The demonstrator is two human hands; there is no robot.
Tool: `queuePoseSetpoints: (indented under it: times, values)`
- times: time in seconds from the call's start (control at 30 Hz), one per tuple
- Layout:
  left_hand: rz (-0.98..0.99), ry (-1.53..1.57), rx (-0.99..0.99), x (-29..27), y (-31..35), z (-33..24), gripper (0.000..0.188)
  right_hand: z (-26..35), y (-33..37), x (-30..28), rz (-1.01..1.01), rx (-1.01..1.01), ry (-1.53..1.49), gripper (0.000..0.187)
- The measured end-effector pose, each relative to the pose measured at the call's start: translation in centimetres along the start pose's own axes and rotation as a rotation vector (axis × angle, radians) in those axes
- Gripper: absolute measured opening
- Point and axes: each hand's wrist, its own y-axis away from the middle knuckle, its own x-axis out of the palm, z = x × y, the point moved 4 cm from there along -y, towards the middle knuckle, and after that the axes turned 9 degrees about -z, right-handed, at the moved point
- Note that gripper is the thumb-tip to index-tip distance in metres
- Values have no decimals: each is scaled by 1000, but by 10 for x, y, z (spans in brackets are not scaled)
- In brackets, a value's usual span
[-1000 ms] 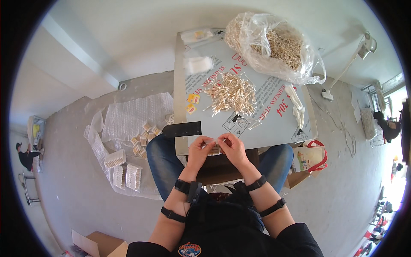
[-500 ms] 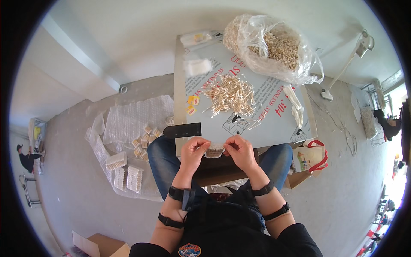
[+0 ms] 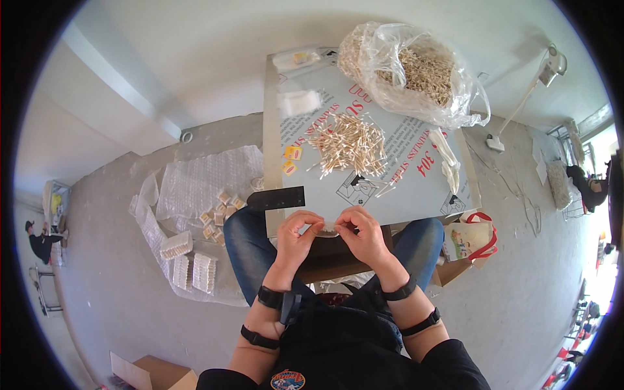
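My left hand (image 3: 299, 235) and my right hand (image 3: 361, 235) meet over my lap at the table's near edge. Both pinch a small pack of cotton swabs (image 3: 330, 229) from either side. Only a narrow whitish strip of the pack shows between the fingers; the rest is hidden. Beyond them, a loose heap of cotton swabs (image 3: 351, 144) lies on the table (image 3: 416, 195), a few strays to its right. Two small yellow cards (image 3: 292, 153) lie left of the heap. A dark flat strip (image 3: 276, 198) juts over the table's left edge near my left hand.
A big clear plastic bag (image 3: 478, 107) of swabs stands at the back right. Clear bags (image 3: 300, 102) lie back left, white gloves or cloth (image 3: 445, 159) at right. Finished-looking packs (image 3: 205, 272) rest on bubble wrap (image 3: 208, 172) at floor left. A bag with red handles (image 3: 469, 239) sits right.
The pack has tilted between my hands, so its row of brown sticks no longer shows. My fingers have curled further in over its ends.
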Motion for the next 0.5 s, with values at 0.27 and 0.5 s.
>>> queuePoseSetpoints:
  times: [0.27, 0.5]
  values:
    - [47, -38, 100, 7, -2, -7, 8, 4, -1, 0, 14, -55, 131, 12]
    - [31, -104, 133, 11, 1, -4, 10, 10, -4, 5, 13, -165, 195, 11]
